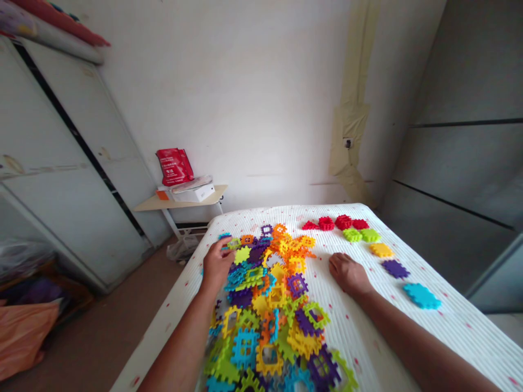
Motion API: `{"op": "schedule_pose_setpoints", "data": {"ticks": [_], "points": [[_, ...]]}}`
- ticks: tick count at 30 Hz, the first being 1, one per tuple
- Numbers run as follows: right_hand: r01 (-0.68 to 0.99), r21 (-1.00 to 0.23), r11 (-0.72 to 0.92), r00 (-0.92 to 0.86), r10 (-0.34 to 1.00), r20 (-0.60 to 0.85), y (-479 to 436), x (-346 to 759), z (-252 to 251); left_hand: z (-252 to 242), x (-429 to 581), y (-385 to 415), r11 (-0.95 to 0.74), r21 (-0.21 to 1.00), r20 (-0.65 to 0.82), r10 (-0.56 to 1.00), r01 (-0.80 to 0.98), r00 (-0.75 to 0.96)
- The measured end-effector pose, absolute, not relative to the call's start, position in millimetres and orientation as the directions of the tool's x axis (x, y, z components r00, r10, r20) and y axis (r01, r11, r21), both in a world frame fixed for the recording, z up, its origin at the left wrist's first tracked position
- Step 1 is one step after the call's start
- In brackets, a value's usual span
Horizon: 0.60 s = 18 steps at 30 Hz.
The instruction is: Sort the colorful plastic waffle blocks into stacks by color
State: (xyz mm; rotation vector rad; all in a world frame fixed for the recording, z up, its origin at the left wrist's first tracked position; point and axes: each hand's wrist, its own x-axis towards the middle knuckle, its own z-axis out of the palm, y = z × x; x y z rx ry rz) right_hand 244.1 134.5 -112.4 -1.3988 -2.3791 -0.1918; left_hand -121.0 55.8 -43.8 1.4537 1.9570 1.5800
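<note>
The left hand (pixel 219 262) reaches to the far left edge of a sprawling heap of flat, tooth-edged plastic pieces (pixel 260 306) in mixed colours; its fingers are partly curled near a lime-green piece, and I cannot tell whether they have hold of anything. The right hand (pixel 348 272), just right of the heap, rests with fingers folded in on a white ribbed cloth with red dots (pixel 347 332); its palm is hidden, so any grip there is unclear. Well right of the heap, a curved line is laid out by colour: bright red toothed pieces (pixel 343 221) in several groups, two lime-green sets (pixel 370 235), then a flat yellow piece (pixel 381 250), a dark purple piece (pixel 395 269) and a sky-blue piece (pixel 422 295). Judging by this, the colour grouping is furthest along with red, slight elsewhere, and most pieces remain mingled in the heap, with orange crowding its far end.
</note>
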Motion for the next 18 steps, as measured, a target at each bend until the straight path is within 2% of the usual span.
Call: {"op": "schedule_pose_setpoints", "data": {"ticks": [4,7,10,12,13,15,16,18], "points": [[0.869,-0.084,0.488,-0.432,0.829,0.355,134.1,243.4,-110.8,-33.1,-101.0,31.4,-0.084,0.932,0.280,0.782,0.351,-0.557],[0.869,-0.170,0.465,-0.393,0.856,0.337,133.8,242.7,-106.7,-32.3,-76.4,12.6,-0.132,0.987,0.163,0.782,0.095,-0.602],[0.875,-0.248,0.417,-0.329,0.886,0.327,128.6,241.1,-99.8,-39.8,-47.0,-1.9,-0.159,0.970,0.014,0.792,-0.184,-0.611],[0.871,-0.274,0.408,-0.310,0.889,0.337,117.2,235.7,-92.1,-48.1,-28.9,-8.1,-0.142,0.958,-0.039,0.796,-0.250,-0.604],[0.856,-0.292,0.426,-0.320,0.881,0.349,108.4,230.4,-87.2,-52.6,-21.2,-10.1,-0.131,0.956,-0.056,0.799,-0.264,-0.599],[0.693,-0.422,0.585,-0.387,0.795,0.467,85.3,214.1,-75.8,-60.9,-9.5,-12.4,-0.115,0.956,-0.065,0.811,-0.269,-0.582],[0.618,-0.437,0.654,-0.412,0.742,0.529,72.2,203.8,-69.9,-64.2,-5.5,-13.0,-0.114,0.957,-0.061,0.820,-0.266,-0.569],[0.530,-0.381,0.757,-0.477,0.638,0.604,46.9,182.6,-58.9,-68.6,-1.3,-13.6,-0.122,0.958,-0.045,0.831,-0.261,-0.555]]}}
